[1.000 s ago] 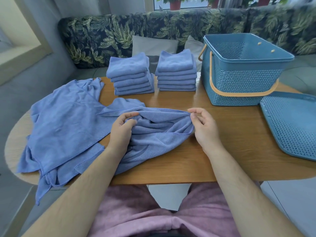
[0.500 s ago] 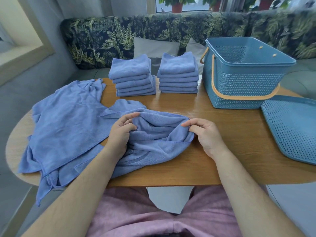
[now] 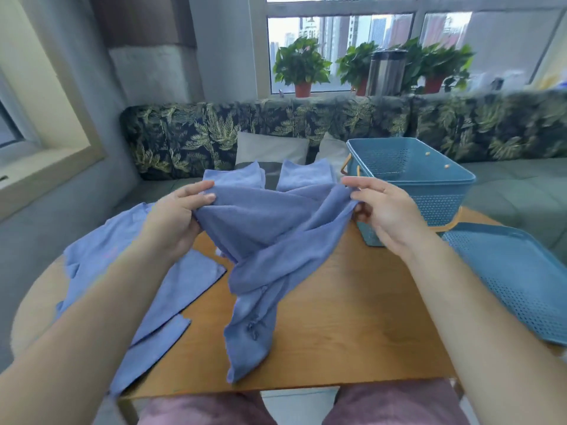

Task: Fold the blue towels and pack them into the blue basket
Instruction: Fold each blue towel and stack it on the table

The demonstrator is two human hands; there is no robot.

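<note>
While left hand [image 3: 175,216], right hand [image 3: 387,210] pinch fuzzy blue towel [image 3: 270,240] — cloth hangs crumpled, twisted.

A crumpled blue towel [image 3: 270,240] hangs above the table, the open blue basket [image 3: 423,185] behind it

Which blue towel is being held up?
The middle towel, gripped at its top edge by the left hand and right hand, hanging crumpled. The unfolded towels at left lie flat on the table; the folded stacks sit behind it.
</note>
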